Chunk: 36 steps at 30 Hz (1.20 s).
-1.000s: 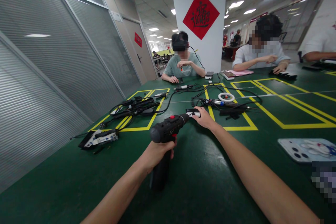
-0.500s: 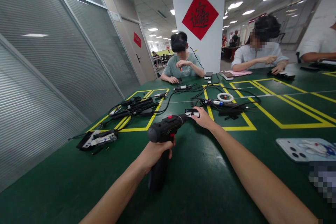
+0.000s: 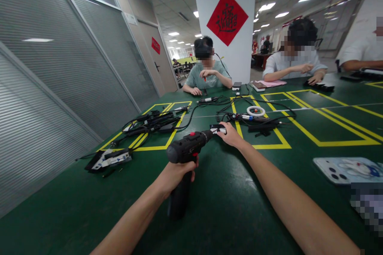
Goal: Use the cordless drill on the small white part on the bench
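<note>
My left hand (image 3: 182, 173) is wrapped round the grip of a black cordless drill (image 3: 190, 146) with red buttons. The drill points away from me and to the right, its thin bit at a small black-and-white piece (image 3: 218, 129); whether the tip touches it I cannot tell. From the right side, the fingers of my right hand (image 3: 229, 134) close on that same piece at the table. Its exact kind is too small to make out, and my fingers cover its right end.
The green table (image 3: 227, 207) carries yellow tape outlines. Tangled black cables (image 3: 158, 121) lie to the left, a pen-like tool (image 3: 248, 117) and a white ring (image 3: 255, 111) ahead to the right. A phone (image 3: 344, 170) is at the right. Co-workers sit across the table.
The whole view has shifted very slightly. Both hands, the drill and the small piece keep the same positions relative to each other.
</note>
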Tool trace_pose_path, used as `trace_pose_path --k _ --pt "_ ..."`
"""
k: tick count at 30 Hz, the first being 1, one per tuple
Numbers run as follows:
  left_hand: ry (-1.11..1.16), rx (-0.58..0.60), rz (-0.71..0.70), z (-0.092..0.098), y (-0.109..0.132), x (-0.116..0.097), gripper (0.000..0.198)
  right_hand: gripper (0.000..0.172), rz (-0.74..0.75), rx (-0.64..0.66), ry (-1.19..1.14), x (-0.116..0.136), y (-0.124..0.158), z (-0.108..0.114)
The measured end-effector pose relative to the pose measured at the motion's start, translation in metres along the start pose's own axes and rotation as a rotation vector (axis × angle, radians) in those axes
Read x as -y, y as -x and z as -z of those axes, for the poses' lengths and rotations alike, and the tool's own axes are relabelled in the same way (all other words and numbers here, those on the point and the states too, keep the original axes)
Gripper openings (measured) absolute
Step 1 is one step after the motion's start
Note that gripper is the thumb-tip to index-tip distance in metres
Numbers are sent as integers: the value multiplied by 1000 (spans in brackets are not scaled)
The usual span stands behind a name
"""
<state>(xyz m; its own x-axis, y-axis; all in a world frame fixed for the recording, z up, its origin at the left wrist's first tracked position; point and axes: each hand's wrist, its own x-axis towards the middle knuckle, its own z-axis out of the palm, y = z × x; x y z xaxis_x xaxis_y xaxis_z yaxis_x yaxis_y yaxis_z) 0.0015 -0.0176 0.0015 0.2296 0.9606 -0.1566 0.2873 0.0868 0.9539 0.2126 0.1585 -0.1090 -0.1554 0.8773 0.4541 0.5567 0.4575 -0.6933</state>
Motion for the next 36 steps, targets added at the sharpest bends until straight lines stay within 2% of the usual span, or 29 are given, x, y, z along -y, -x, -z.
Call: trace_pose_path --k 19,36 --pt "16 13 9 2 -2 6 17 43 -10 14 -12 0 0 0" --pt "4 5 5 1 -1 3 14 42 6 5 -8 -1 1 0"
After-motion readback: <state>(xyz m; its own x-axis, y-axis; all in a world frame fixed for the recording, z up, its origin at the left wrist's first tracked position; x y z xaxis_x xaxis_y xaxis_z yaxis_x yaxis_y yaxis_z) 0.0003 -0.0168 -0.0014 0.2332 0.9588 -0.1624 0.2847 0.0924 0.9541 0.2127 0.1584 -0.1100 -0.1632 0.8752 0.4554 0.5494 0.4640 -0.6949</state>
